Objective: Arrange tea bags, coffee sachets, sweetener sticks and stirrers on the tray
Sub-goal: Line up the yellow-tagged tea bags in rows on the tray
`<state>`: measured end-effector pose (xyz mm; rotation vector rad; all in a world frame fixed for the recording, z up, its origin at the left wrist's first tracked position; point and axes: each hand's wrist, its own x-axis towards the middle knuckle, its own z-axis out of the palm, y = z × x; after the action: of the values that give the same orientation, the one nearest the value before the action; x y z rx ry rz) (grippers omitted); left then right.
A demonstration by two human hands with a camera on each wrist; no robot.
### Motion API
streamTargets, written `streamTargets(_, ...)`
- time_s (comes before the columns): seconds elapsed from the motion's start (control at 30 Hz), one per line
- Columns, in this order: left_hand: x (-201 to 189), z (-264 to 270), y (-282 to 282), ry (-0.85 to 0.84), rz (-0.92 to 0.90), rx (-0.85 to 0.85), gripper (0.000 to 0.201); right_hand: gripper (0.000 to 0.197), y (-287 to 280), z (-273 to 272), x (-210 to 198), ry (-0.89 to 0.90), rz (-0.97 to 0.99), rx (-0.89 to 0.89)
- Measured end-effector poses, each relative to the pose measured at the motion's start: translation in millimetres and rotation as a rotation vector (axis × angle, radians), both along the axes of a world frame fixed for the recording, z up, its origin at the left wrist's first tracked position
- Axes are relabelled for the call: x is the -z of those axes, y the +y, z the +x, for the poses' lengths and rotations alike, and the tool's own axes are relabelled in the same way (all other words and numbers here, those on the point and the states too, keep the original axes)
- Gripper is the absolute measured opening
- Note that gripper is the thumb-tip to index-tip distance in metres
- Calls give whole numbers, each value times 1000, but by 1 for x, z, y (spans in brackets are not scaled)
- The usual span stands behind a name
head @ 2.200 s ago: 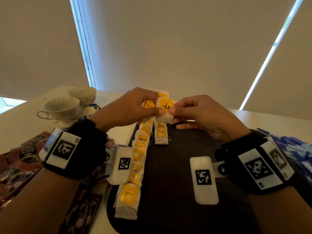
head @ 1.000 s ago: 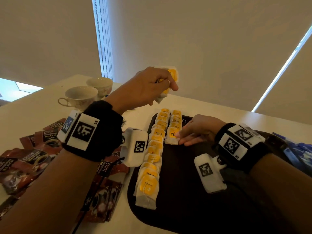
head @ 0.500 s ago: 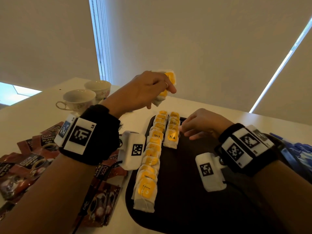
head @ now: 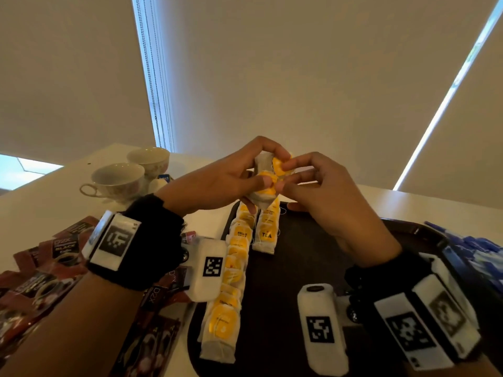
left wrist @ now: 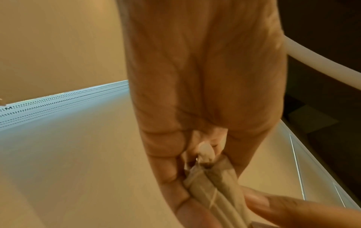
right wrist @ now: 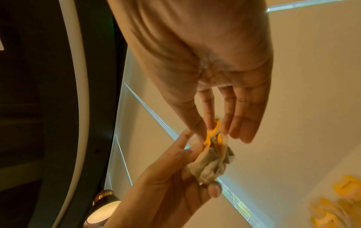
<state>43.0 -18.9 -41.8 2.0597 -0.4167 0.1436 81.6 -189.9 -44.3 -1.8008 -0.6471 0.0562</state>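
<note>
The left hand [head: 217,180] holds a small bundle of tea bags [head: 265,183] above the far end of the tray [head: 294,281]. Its fingers curl round the far side of the bundle and its thumb presses the near face. In the left wrist view the pale folded edges of the bags [left wrist: 213,189] lie clamped between fingers and thumb.

The right hand [head: 326,202] meets the bundle from the right. Its thumb and forefinger pinch a yellow tag [right wrist: 212,131] at the top of the bundle; the other three fingers [right wrist: 242,117] are straight, pressed side by side and clear of the bags.

The dark tray lies on the pale table [head: 40,210] in front of the person. A long row of tea bags [head: 231,273], yellow tags up and overlapping, runs along its left edge from near to far. A shorter second row [head: 266,227] lies just right of it at the far end, directly below the held bundle.

Dark red coffee sachets [head: 43,270] lie scattered on the table left of the tray. Two teacups [head: 119,178] stand at far left. Blue packets [head: 479,254] lie beside the tray's right edge; their type cannot be read.
</note>
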Motion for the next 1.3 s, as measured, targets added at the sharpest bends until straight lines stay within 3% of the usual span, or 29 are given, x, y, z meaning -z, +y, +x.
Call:
streamTargets(0.13,-1,-1,-2,10,-19,1,29,36,1,5,5,94,130,73)
streamTargets(0.3,-2,-2,-5,50,-24,-22,34,3,0,7,7,87,212,82)
streamTargets(0.47,0,-1,-5,70,-43,-74,56,6,-1,8,8,32,278,91)
streamTargets(0.63,2,2,-2,71,-20,-59,31,7,-4,9,3,75,386,108)
streamTargets(0.83,2,2,2,40,4,-116,37,10,-16,11,-12,248,518,120)
streamTargets(1.0,2,2,2,15,39,-182,39,7,-21,14,-12,295,215,91)
streamTargets(1.3,-12,-10,20,-85,31,-366,41,10,-12,13,9,298,-655,-191)
